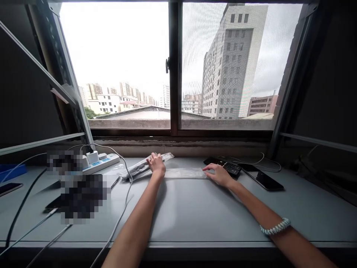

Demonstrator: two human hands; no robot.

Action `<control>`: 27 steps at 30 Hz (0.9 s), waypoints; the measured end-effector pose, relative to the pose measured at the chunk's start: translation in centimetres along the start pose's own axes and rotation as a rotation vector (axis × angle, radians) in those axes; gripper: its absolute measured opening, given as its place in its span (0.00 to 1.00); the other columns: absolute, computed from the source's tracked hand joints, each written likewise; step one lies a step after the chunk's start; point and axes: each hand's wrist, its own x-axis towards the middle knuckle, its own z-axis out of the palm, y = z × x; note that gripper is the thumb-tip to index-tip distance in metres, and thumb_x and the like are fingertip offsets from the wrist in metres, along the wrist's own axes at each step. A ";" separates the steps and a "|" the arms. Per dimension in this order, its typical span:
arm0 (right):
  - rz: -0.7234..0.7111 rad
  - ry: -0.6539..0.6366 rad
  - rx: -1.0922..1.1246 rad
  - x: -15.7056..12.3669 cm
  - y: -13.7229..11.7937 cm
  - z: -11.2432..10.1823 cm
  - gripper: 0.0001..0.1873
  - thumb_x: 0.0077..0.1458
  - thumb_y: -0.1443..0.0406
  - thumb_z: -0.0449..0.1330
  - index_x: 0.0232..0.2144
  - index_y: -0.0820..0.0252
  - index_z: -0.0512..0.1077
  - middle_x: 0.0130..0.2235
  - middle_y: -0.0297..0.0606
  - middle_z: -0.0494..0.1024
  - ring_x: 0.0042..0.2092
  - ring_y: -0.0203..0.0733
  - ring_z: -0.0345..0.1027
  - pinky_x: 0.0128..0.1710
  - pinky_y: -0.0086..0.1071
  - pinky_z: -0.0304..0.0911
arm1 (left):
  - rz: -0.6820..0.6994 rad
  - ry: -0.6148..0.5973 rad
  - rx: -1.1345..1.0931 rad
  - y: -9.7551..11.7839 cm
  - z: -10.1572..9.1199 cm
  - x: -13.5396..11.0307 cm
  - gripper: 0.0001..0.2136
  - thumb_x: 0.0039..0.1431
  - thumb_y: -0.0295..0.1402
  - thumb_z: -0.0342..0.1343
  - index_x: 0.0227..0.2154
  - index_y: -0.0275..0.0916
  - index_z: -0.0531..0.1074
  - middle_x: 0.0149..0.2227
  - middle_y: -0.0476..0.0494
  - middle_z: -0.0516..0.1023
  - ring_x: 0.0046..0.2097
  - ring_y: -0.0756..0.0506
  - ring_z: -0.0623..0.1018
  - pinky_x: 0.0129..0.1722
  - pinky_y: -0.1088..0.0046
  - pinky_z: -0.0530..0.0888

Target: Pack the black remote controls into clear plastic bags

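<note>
Left hand: holds long clear-plastic-wrapped dark packet
Flat clear plastic sleeve: long axis left-right, between hands
Right hand: at sleeve's right end; can't tell grip

Left hand plus right hand: 2 hands. Filled sleeve plus flat sleeve: 2 clear plastic sleeves. Right-side smartphone plus left-edge smartphone: 2 distinct. Remote control: 1. Power strip: 1. Coiled hair tie: 1. Pixelated items: uncountable.
</note>
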 end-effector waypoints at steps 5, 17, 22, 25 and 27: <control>0.026 0.003 -0.055 -0.1 -0.4 0.1 0.14 0.51 0.59 0.54 0.37 0.56 0.75 0.45 0.37 0.74 0.45 0.43 0.67 0.45 0.34 0.59 | -0.042 -0.085 0.047 -1.2 0.4 0.2 0.17 0.56 0.19 0.39 0.39 0.37 0.72 0.48 0.35 0.68 0.50 0.41 0.68 0.50 0.65 0.60; 0.292 -0.021 -0.211 -0.2 -1.6 -0.6 0.13 0.51 0.60 0.53 0.34 0.53 0.77 0.40 0.35 0.78 0.44 0.45 0.69 0.37 0.32 0.61 | 0.546 -0.394 -0.097 6.3 -0.8 -4.9 0.18 0.62 0.36 0.38 0.48 0.37 0.67 0.53 0.36 0.66 0.54 0.40 0.66 0.53 0.61 0.62; 0.255 -0.053 -0.210 0.0 -1.4 -0.5 0.15 0.52 0.60 0.52 0.36 0.53 0.77 0.40 0.35 0.79 0.44 0.44 0.70 0.39 0.32 0.61 | 0.751 -0.629 -0.172 7.9 -0.2 -7.7 0.26 0.63 0.44 0.32 0.57 0.33 0.55 0.62 0.35 0.52 0.64 0.39 0.47 0.59 0.55 0.49; 0.254 -0.056 -0.203 0.1 -1.1 -0.5 0.16 0.53 0.58 0.51 0.36 0.52 0.77 0.40 0.36 0.78 0.44 0.45 0.69 0.40 0.33 0.60 | 0.744 -0.652 -0.187 7.9 0.0 -8.1 0.27 0.63 0.44 0.32 0.60 0.33 0.50 0.64 0.35 0.46 0.65 0.41 0.44 0.61 0.56 0.45; 0.261 -0.050 -0.199 0.1 -0.9 -0.5 0.16 0.53 0.56 0.51 0.36 0.52 0.77 0.41 0.36 0.78 0.45 0.46 0.69 0.40 0.34 0.61 | 0.744 -0.662 -0.205 7.8 0.0 -8.2 0.27 0.63 0.44 0.33 0.60 0.34 0.49 0.64 0.36 0.45 0.65 0.41 0.43 0.61 0.56 0.44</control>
